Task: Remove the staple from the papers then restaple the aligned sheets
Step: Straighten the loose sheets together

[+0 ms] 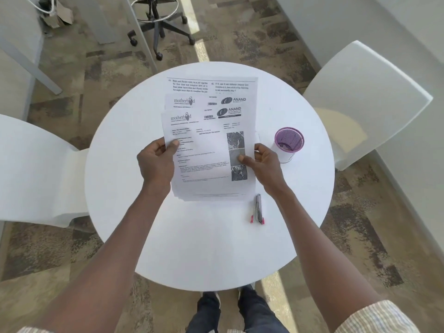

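Both hands grip the papers (206, 150) over the middle of the round desk (209, 248): the left hand (156, 162) pinches their left edge, the right hand (264, 162) their right edge. The sheets are fanned, tops staggered. A stapler (257, 209) lies just beside their lower right corner; a purple mesh cup (288, 143) stands toward the desk's right edge.

A round white table (209, 248) carries everything. On its right half a purple mesh pen cup (289, 143) stands upright toward the far side, and nearer lies a slim metal stapler (257, 209) with pink ends. Printed papers (211, 92) sit at the centre and far part, sheets fanned out of line.
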The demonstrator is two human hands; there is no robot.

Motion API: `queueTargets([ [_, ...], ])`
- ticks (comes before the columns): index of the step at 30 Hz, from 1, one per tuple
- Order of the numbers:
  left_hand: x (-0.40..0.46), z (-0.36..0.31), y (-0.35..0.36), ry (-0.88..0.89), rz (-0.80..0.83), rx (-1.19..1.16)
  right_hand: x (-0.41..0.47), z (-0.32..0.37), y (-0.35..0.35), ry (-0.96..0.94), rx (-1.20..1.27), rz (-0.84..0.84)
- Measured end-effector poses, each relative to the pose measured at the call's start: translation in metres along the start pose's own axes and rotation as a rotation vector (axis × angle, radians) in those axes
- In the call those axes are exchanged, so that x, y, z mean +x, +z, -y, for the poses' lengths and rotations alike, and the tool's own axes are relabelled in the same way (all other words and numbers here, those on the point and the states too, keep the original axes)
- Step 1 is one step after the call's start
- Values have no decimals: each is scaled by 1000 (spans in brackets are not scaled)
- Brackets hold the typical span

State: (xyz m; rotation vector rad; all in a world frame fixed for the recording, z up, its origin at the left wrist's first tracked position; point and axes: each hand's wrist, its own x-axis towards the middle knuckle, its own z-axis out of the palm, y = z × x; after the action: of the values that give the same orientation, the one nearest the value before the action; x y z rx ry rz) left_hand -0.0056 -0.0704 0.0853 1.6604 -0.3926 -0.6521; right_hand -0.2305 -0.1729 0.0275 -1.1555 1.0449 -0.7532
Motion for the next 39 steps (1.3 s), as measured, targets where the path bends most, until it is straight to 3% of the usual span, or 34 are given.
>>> queueTargets([
  [6,9,15,-10,-68,-50,-12,-7,-12,21,-5,-71,-64],
  [13,32,45,-36,-147,-159,80,-24,-43,39,125,-251,100],
  [23,70,94,-66,-180,-252,239,-54,-95,78,236,-333,22],
  [33,92,133,-76,-227,-201,341,-75,-128,91,258,-420,-36],
  [39,94,152,-77,-243,-146,393,-76,-132,93,220,-637,52],
])
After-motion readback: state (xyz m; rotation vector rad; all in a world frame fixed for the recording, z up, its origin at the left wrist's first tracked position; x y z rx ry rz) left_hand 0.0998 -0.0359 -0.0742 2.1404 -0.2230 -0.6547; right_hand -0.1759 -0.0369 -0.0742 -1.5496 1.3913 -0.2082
